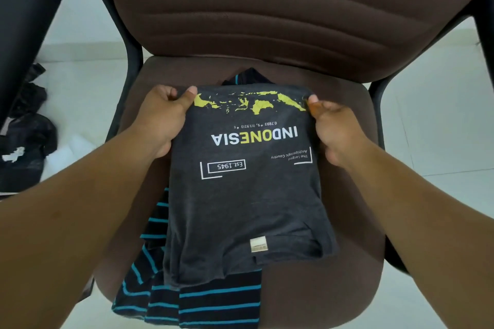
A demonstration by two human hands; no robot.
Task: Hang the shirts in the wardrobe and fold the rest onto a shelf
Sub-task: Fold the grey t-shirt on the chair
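Left hand [160, 117]: fingers curled, thumb on top, pinching the far left corner of the grey T-shirt [240, 195]. Right hand [334, 128]: thumb pressed on the far right corner, the other fingers tucked under the cloth and out of sight, gripping that edge. Both forearms reached in from the near side.

The T-shirt was folded into a narrow panel, print up and reading upside down to the wearer: yellow map along the far edge, "INDONESIA" below it, a small boxed "Est. 1945", a pale tag near the near hem. It lay on top of a black garment with blue stripes [200, 299], which stuck out at the near end and peeked past the far edge.

Both rested on the seat of a brown padded chair [347, 288], backrest upright behind. A heap of dark clothes [24, 139] lay on the white tiled floor [441, 115] to the left.
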